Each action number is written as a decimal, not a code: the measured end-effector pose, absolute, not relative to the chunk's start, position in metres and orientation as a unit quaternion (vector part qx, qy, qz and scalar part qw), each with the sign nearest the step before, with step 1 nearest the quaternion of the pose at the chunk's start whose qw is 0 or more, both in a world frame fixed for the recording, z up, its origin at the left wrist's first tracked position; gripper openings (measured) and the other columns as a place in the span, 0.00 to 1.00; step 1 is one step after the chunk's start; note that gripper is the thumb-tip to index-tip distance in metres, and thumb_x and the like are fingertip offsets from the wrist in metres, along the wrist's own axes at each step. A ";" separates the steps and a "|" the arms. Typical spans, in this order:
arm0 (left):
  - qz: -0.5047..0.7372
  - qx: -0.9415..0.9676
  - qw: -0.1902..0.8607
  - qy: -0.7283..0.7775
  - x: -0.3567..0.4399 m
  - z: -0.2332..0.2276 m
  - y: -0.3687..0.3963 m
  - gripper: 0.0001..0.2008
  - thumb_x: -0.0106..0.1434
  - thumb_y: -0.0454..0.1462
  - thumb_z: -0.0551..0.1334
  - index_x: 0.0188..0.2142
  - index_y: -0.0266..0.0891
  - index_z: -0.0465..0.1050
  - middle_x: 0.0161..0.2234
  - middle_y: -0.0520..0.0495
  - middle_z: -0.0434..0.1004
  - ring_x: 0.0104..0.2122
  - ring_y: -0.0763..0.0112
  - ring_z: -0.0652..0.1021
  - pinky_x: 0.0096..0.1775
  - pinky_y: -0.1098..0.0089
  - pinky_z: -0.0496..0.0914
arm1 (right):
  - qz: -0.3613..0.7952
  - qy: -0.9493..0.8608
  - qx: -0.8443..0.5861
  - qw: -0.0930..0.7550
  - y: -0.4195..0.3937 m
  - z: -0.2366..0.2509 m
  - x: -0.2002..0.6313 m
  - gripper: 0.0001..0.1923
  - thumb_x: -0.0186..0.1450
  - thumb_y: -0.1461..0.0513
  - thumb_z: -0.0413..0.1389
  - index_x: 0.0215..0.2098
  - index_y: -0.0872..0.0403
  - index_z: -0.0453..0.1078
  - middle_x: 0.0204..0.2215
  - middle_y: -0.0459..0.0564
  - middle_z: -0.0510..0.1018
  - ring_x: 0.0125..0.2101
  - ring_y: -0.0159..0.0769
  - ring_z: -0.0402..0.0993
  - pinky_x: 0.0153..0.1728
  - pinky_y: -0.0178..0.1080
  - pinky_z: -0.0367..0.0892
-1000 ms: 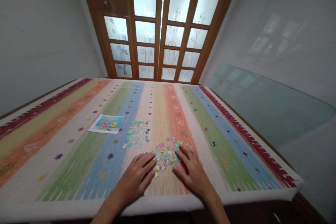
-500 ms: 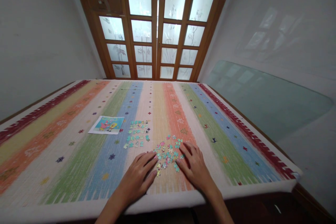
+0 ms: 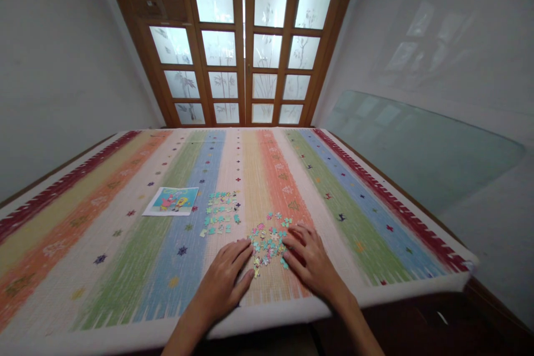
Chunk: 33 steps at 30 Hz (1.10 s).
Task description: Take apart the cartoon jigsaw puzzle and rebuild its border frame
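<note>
My two hands rest flat beside a heap of puzzle pieces on the striped counter.

The counter (image 3: pixel 104 245) under its striped cloth fills most of my view, and a wooden door (image 3: pixel 237 44) with frosted panes stands behind it at 12 o'clock. My left hand (image 3: pixel 223 281) lies open, palm down, at 7 o'clock of the loose heap of puzzle pieces (image 3: pixel 269 242), with the fingertips touching its edge. My right hand (image 3: pixel 311 258) is also open and flat, at 4 o'clock of the heap, and it touches the pieces. At 10 o'clock from the heap lie the sorted pieces (image 3: pixel 221 212) in rows, and further left the small picture card (image 3: pixel 172 201).
</note>
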<state>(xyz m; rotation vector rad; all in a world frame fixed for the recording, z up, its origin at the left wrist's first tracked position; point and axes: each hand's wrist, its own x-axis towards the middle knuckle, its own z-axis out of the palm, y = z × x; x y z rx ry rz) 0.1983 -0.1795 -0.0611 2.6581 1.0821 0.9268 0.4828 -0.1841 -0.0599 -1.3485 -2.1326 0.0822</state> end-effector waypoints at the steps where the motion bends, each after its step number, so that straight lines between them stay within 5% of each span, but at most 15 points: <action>1: 0.309 0.878 0.063 0.360 0.198 -0.061 -0.179 0.22 0.73 0.37 0.58 0.65 0.42 0.65 0.61 0.40 0.73 0.59 0.57 0.74 0.58 0.51 0.74 | 0.026 -0.805 -0.511 0.301 -0.184 -0.060 0.483 0.11 0.72 0.58 0.56 0.51 0.47 0.75 0.57 0.57 0.72 0.60 0.52 0.64 0.59 0.58 0.65; 25: 0.330 0.857 0.083 0.387 0.200 -0.056 -0.180 0.22 0.69 0.37 0.60 0.62 0.42 0.65 0.58 0.39 0.76 0.57 0.54 0.77 0.56 0.52 0.75 | 0.059 -0.825 -0.494 0.267 -0.165 -0.039 0.459 0.11 0.71 0.64 0.57 0.50 0.46 0.77 0.54 0.56 0.72 0.53 0.51 0.67 0.54 0.55 0.68; 33: 0.356 0.831 0.079 0.420 0.201 -0.050 -0.183 0.18 0.59 0.33 0.61 0.49 0.40 0.72 0.50 0.39 0.79 0.50 0.50 0.77 0.51 0.50 0.74 | 0.074 -0.824 -0.499 0.258 -0.160 -0.041 0.460 0.10 0.72 0.65 0.56 0.48 0.49 0.77 0.53 0.58 0.73 0.53 0.50 0.67 0.54 0.55 0.68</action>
